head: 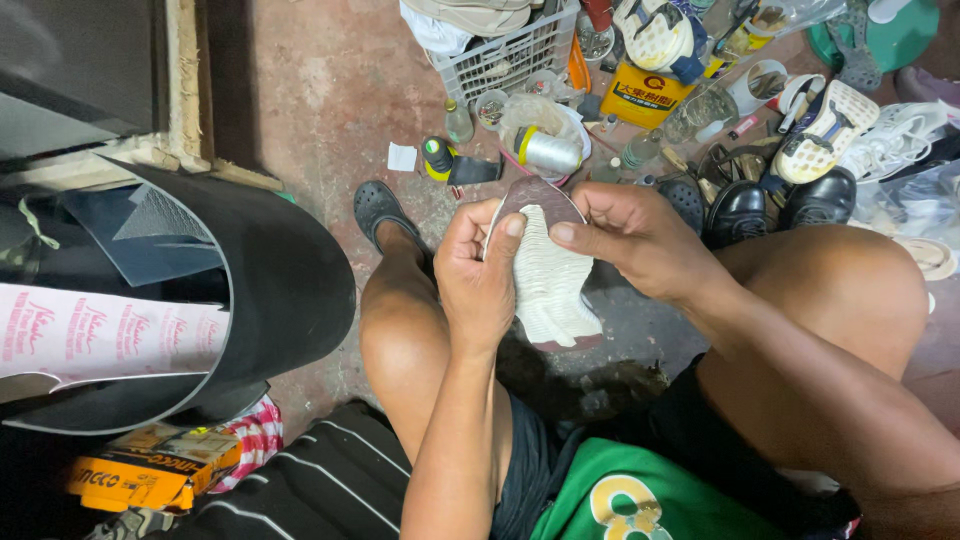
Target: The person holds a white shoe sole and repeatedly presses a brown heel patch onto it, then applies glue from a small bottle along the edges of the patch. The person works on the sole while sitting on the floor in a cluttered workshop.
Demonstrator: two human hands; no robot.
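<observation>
Currently shoe sole [548, 280] is gripped between both hands, long axis running far-to-near; left hand [478, 275] fingers clenched on left edge, right hand [630, 235] pinching far-right edge.

White ribbed shoe sole [548, 285], brown underlayer, perhaps rubber, tilted upright

Packages and labels on the workshop floor

At 7 o'clock lies an orange-yellow cardboard box [150, 470] with dark lettering, flat on the floor. At 1 o'clock stands a squarish yellow can [645, 95] with a red-and-white label. At 9 o'clock a pale pink printed strip [110, 335] crosses the black rolled sheet [285, 290]. A small white paper tag [402, 157] lies at 11 o'clock.
</observation>
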